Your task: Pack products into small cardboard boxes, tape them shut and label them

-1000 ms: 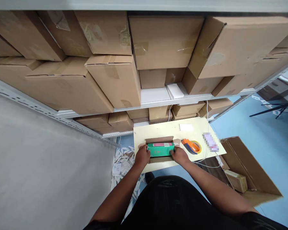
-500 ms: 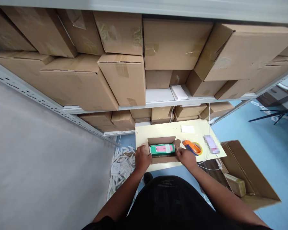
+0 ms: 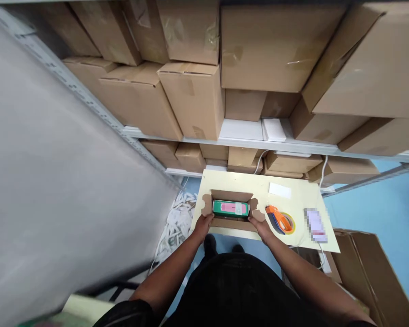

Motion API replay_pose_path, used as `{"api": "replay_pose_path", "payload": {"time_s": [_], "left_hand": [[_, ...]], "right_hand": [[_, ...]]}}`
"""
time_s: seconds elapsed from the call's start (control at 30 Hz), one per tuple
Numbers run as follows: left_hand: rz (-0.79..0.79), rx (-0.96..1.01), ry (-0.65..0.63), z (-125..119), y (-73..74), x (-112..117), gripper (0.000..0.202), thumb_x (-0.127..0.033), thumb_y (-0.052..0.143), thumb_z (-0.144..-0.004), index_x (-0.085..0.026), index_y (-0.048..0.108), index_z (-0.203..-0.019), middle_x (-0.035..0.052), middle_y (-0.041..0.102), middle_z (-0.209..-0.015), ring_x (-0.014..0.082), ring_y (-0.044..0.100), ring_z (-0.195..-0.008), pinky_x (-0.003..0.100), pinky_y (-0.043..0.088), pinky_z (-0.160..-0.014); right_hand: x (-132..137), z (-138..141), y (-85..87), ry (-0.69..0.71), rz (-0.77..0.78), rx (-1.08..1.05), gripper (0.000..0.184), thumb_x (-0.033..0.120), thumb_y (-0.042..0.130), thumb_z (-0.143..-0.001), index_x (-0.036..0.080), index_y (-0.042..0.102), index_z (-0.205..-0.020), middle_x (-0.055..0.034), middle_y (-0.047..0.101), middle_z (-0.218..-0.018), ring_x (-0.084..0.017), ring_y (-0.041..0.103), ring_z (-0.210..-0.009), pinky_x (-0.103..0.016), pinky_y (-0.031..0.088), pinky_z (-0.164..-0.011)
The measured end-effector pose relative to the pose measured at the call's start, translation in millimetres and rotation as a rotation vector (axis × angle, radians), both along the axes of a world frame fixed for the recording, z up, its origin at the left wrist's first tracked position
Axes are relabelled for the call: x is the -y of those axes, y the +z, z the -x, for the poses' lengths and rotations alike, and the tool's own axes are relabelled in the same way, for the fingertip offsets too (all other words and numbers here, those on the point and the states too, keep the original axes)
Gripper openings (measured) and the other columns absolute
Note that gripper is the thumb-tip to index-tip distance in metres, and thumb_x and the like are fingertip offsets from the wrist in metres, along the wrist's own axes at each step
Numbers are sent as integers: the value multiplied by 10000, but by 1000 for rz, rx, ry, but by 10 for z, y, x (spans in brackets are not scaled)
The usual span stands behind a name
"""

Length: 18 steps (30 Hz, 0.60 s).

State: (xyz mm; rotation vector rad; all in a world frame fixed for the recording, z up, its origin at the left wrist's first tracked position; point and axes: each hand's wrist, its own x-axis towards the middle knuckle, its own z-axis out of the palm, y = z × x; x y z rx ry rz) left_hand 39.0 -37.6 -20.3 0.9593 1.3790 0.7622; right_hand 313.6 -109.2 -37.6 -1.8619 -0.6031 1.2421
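Step in hand: both hands are steadying an open carton (image 3: 232,223) with its load already lying inside; by my reading the packing part is ending and the closing part is not yet starting.
Left hand (image 3: 204,222): fingers curling round the carton's near-left corner, touching the left side flap.
Right hand (image 3: 261,225): gripping the near-right corner the same way, partly closed.
Next move calls for: folding the four flaps flat, side flaps first, while keeping the carton from sliding on the tabletop (image 3: 245,180).
Green box (image 3: 231,208): lying flat and lengthwise in the carton, pink panel facing up, sitting below the rim and nearly filling it.
Tape dispenser (image 3: 280,220): orange, sitting just right of the carton, within the right hand's reach.
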Motion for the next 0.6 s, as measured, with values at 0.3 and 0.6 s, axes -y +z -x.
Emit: {"api": "replay_pose_path", "payload": {"time_s": [0.3, 0.6], "left_hand": [[-198, -192, 329, 118, 784, 1158, 535, -519, 467, -964, -185, 597, -1361, 95, 649, -1393, 252, 544, -1362, 409, 438, -1129], [-233, -393, 795, 776, 1280, 2555, 619, -562, 298, -1037, -180, 460, -1496, 125, 603, -1410, 257, 510, -1364, 404, 411, -1154]], "right_hand": [[-361, 47, 921, 499, -132, 125, 565, 464, 716, -753, 156, 698, -1226, -121, 738, -1246, -319, 679, -1174, -384, 549, -963], [-190, 1347, 1393, 844, -303, 38, 569, 440, 793, -699, 143, 720, -1179, -110, 771, -1136, -299, 706, -1046, -349, 566, -813]]}}
